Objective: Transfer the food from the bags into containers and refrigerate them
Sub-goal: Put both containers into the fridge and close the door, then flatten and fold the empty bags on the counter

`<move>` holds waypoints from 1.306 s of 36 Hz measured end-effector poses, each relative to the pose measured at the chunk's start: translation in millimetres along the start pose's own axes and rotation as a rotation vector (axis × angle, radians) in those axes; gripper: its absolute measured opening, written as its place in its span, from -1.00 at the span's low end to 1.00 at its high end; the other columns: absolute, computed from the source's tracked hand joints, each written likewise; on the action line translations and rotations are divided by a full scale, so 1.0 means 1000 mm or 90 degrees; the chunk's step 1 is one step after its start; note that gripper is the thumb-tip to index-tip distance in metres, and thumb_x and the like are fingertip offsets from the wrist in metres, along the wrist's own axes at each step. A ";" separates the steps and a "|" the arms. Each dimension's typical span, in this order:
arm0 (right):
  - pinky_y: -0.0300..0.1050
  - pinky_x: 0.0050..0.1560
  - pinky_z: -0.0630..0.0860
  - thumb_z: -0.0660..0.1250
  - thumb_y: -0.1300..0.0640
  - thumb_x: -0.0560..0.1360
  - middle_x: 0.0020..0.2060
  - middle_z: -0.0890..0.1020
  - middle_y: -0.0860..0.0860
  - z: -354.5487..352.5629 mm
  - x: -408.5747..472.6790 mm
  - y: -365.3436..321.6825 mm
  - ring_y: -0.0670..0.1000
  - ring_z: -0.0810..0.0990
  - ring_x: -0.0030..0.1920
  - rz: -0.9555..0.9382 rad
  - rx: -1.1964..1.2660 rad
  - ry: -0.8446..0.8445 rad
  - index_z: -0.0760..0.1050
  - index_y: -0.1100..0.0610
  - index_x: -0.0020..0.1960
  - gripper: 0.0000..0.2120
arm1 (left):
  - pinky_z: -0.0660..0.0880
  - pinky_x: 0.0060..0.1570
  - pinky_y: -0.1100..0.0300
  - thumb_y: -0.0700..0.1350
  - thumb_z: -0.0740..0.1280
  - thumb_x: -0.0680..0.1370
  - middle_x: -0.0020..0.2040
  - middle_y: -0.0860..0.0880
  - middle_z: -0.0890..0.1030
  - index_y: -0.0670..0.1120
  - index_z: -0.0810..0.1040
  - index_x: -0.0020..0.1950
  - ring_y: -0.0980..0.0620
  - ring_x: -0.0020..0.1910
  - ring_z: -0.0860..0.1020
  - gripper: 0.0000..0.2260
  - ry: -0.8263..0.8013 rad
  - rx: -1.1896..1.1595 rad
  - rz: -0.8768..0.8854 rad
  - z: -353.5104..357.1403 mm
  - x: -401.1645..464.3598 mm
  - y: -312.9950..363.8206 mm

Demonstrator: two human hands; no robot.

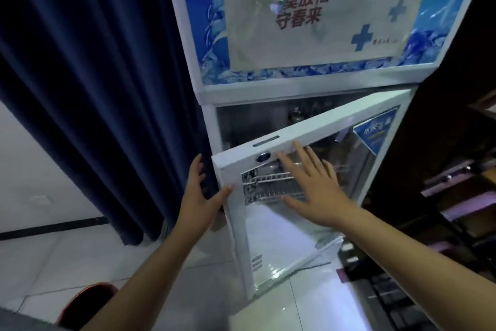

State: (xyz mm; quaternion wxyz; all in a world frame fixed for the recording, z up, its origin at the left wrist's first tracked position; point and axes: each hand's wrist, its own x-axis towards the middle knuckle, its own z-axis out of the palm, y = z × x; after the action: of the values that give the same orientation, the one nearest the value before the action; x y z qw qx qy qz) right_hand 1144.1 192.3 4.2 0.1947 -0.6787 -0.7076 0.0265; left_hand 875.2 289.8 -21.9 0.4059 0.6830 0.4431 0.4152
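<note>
A white display fridge (209,121) with a blue ice banner stands in front of me. Its glass door (268,236) hangs partly ajar, hinged on the right. My left hand (197,191) is at the door's free left edge, thumb on the front of the frame and fingers behind it. My right hand (314,185) lies flat against the glass with fingers spread, just below the top frame. Wire shelves (271,183) show dimly through the glass. No bags or containers can be made out.
A dark blue curtain (94,75) hangs just left of the fridge. Dark shelving (456,196) stands to the right. A keyboard (394,301) lies at lower right. A reddish round object (88,301) sits on the tiled floor at lower left.
</note>
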 end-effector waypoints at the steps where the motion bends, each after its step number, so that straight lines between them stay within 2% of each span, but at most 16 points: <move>1: 0.34 0.48 -0.11 0.24 -0.29 0.51 0.56 -0.38 -0.19 0.005 0.011 0.004 0.08 -0.30 0.59 0.023 -0.021 -0.005 -0.29 -0.35 0.54 -0.16 | 0.29 0.49 -0.10 0.25 0.49 0.39 0.61 0.12 0.16 0.28 -0.01 0.59 0.08 0.53 0.23 -0.08 0.006 0.002 -0.008 -0.002 0.014 -0.005; 6: 0.37 0.50 -0.11 0.23 -0.28 0.53 0.51 -0.48 -0.16 0.019 0.062 0.020 0.15 -0.36 0.57 0.099 -0.128 -0.038 -0.40 -0.29 0.53 -0.11 | 0.18 0.55 -0.12 0.17 0.57 0.38 0.65 0.04 0.07 0.07 -0.07 0.65 0.04 0.59 0.12 0.06 0.021 0.018 -0.058 -0.012 0.092 -0.021; 10: 0.39 0.50 -0.12 0.22 -0.27 0.52 0.54 -0.44 -0.11 0.024 0.097 0.029 0.17 -0.36 0.57 0.153 -0.166 -0.071 -0.42 -0.26 0.53 -0.10 | 0.16 0.54 -0.09 0.21 0.58 0.34 0.65 -0.01 0.04 0.02 -0.09 0.65 -0.05 0.60 0.10 0.11 0.015 0.078 -0.076 -0.020 0.152 -0.028; 14: 0.41 0.49 -0.15 0.21 -0.27 0.53 0.55 -0.43 -0.09 0.021 0.127 0.034 0.18 -0.35 0.57 0.209 -0.161 -0.094 -0.45 -0.24 0.53 -0.09 | 0.16 0.53 -0.16 0.29 0.56 0.31 0.66 -0.07 0.02 0.05 -0.09 0.65 -0.12 0.61 0.08 0.14 0.017 0.190 -0.067 -0.029 0.195 -0.027; 17: 0.39 0.49 -0.16 0.20 -0.30 0.53 0.49 -0.53 -0.08 0.025 0.134 0.035 0.19 -0.35 0.57 0.219 -0.179 -0.098 -0.48 -0.23 0.51 -0.08 | 0.13 0.50 -0.23 0.41 0.50 0.26 0.66 -0.04 -0.03 0.15 -0.14 0.64 -0.10 0.61 0.05 0.16 0.002 0.311 -0.035 -0.034 0.210 -0.028; 20: 0.38 0.50 -0.13 0.23 -0.30 0.52 0.46 -0.57 -0.09 0.034 0.132 0.037 0.20 -0.33 0.57 0.218 -0.192 -0.078 -0.47 -0.24 0.52 -0.05 | 0.11 0.49 -0.24 0.46 0.44 0.28 0.66 -0.03 -0.03 0.16 -0.13 0.64 -0.08 0.62 0.05 0.13 0.009 0.341 0.014 -0.034 0.209 -0.037; 24: 0.37 0.49 -0.12 0.25 -0.29 0.52 0.49 -0.53 -0.09 0.037 0.134 0.034 0.18 -0.33 0.58 0.228 -0.186 -0.056 -0.40 -0.22 0.55 -0.06 | 0.09 0.53 -0.20 0.48 0.41 0.27 0.66 -0.06 -0.01 0.12 -0.12 0.64 -0.07 0.62 0.05 0.13 0.016 0.321 -0.001 -0.031 0.209 -0.044; 27: 0.36 0.49 -0.12 0.26 -0.24 0.52 0.56 -0.41 -0.07 0.038 0.132 0.026 0.16 -0.33 0.58 0.237 -0.152 -0.038 -0.31 -0.24 0.57 -0.11 | 0.05 0.54 -0.18 0.47 0.40 0.30 0.66 -0.09 -0.02 0.10 -0.11 0.64 -0.11 0.62 0.05 0.11 0.017 0.304 -0.015 -0.030 0.204 -0.042; 30: 0.34 0.49 -0.12 0.25 -0.22 0.54 0.60 -0.27 -0.07 0.046 0.126 0.014 0.11 -0.31 0.58 0.223 -0.088 -0.043 -0.24 -0.29 0.57 -0.18 | 0.02 0.56 -0.16 0.45 0.38 0.35 0.66 -0.10 -0.03 0.09 -0.11 0.65 -0.12 0.62 -0.01 0.06 -0.007 0.316 -0.018 -0.032 0.191 -0.041; 34: 0.32 0.50 -0.16 0.21 -0.28 0.54 0.60 -0.25 -0.11 0.068 0.121 -0.003 0.06 -0.32 0.58 0.171 -0.064 -0.125 -0.19 -0.32 0.57 -0.24 | -0.06 0.55 -0.14 0.42 0.35 0.42 0.66 -0.05 -0.11 0.18 -0.09 0.64 -0.13 0.62 -0.09 -0.05 -0.053 0.410 -0.034 -0.045 0.151 -0.050; 37: 0.30 0.50 -0.13 0.19 -0.30 0.55 0.62 -0.19 -0.10 0.088 0.114 -0.020 0.05 -0.26 0.60 0.116 -0.039 -0.175 -0.13 -0.31 0.57 -0.28 | -0.05 0.55 -0.16 0.40 0.34 0.45 0.66 -0.06 -0.08 0.20 -0.01 0.63 -0.15 0.62 -0.10 -0.13 -0.065 0.454 -0.066 -0.055 0.106 -0.060; 43: 0.19 0.53 -0.04 0.20 -0.32 0.52 0.61 0.05 -0.09 0.115 0.089 -0.063 -0.02 -0.08 0.60 0.046 0.097 -0.297 0.06 -0.28 0.56 -0.33 | -0.03 0.56 -0.08 0.36 0.34 0.49 0.67 -0.03 -0.07 0.22 0.05 0.61 -0.09 0.63 -0.09 -0.21 -0.002 0.433 -0.255 -0.062 -0.013 -0.066; 47: 0.13 0.51 0.08 0.24 -0.30 0.52 0.59 0.15 -0.12 0.125 0.055 -0.090 -0.03 0.05 0.58 0.012 0.189 -0.363 0.17 -0.25 0.54 -0.37 | 0.00 0.57 -0.07 0.35 0.31 0.50 0.66 -0.02 0.02 0.14 0.13 0.62 -0.08 0.63 -0.05 -0.23 0.082 0.396 -0.413 -0.055 -0.102 -0.061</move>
State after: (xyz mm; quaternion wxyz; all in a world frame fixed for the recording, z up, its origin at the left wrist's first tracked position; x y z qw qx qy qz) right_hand 1019.2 267.0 -70.9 0.0852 -0.6146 -0.7158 0.3203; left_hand 781.3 221.2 -81.7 0.2623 0.5710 0.7622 0.1556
